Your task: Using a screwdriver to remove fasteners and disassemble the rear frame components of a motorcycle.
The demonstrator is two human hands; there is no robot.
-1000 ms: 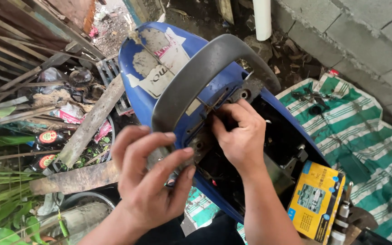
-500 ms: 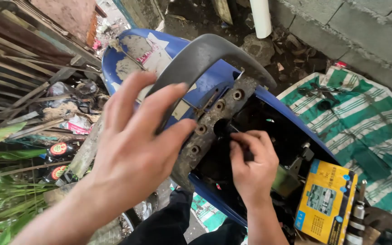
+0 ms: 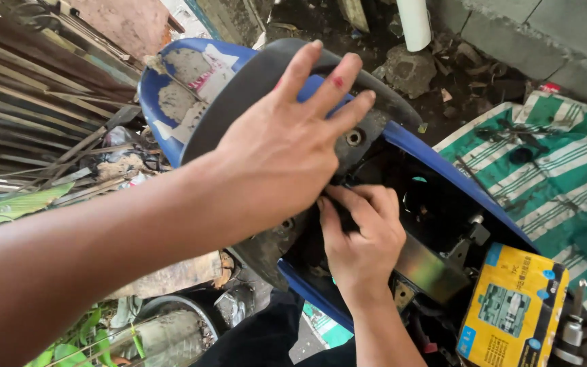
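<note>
Pressing left hand (image 3: pixel 287 156) on grey grab rail (image 3: pixel 239 88), right hand (image 3: pixel 361 234) just below

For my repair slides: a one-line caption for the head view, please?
Left hand spread on a grey grab rail, right hand reaching inside the blue scooter body.

I see glossy blue plastic on the scooter body (image 3: pixel 443 178), scuffed, with torn paper stickers (image 3: pixel 202 71). The grab rail (image 3: pixel 253 88) looks matt grey plastic. The bracket (image 3: pixel 424 270) is dull metal, the striped mat (image 3: pixel 565 183) woven cloth, the yellow box (image 3: pixel 514 306) glossy cardboard.
</note>
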